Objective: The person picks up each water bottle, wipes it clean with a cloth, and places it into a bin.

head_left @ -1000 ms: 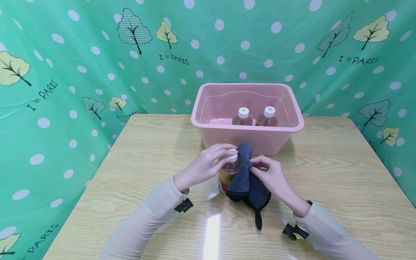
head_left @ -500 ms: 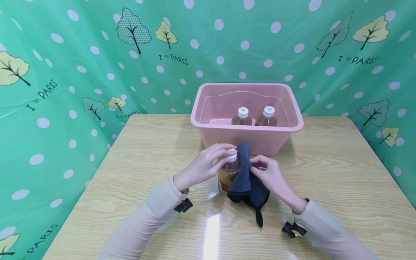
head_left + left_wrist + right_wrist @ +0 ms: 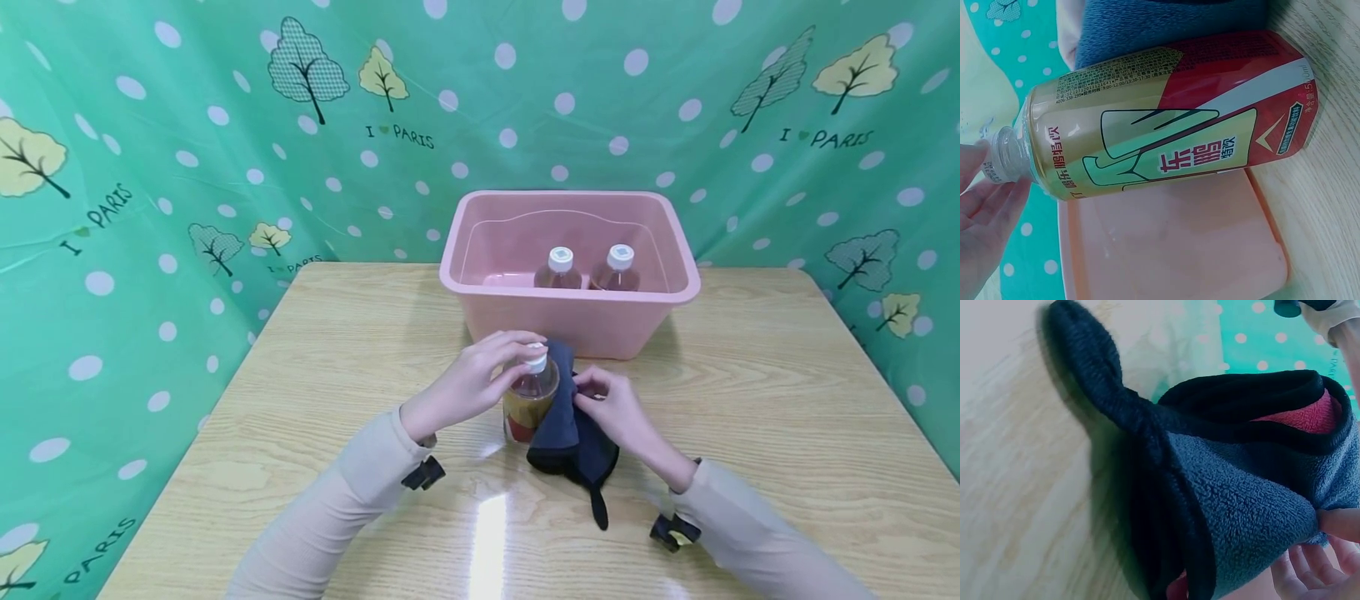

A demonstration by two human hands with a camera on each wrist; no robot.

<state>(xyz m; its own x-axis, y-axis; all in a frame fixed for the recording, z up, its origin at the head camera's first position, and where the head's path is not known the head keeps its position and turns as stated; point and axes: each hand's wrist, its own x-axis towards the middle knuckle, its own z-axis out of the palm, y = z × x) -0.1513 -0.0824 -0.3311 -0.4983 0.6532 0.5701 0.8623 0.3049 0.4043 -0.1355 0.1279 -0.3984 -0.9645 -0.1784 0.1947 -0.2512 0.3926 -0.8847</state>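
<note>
A drink bottle (image 3: 527,410) with a gold and red label stands upright on the table, in front of the pink bin. My left hand (image 3: 480,377) pinches its white cap (image 3: 999,164) between thumb and fingers. Against the bottle's right side lies a folded dark blue-grey towel (image 3: 557,417) with black edging and a hanging loop (image 3: 1088,356). My right hand (image 3: 611,404) pinches a fold of this towel; in the right wrist view, a bit of red lining (image 3: 1307,417) shows inside. The towel hides part of the bottle's label.
Behind the bottle stands a pink plastic bin (image 3: 570,321). Two white-capped bottles, one left (image 3: 560,265) and one right (image 3: 619,262), stand inside it. The wooden table (image 3: 337,350) backs onto a green dotted curtain (image 3: 420,200).
My right hand has slid the towel down along the bottle, so its upper end sits lower and more of the bottle shows. The left hand stays on the cap.
</note>
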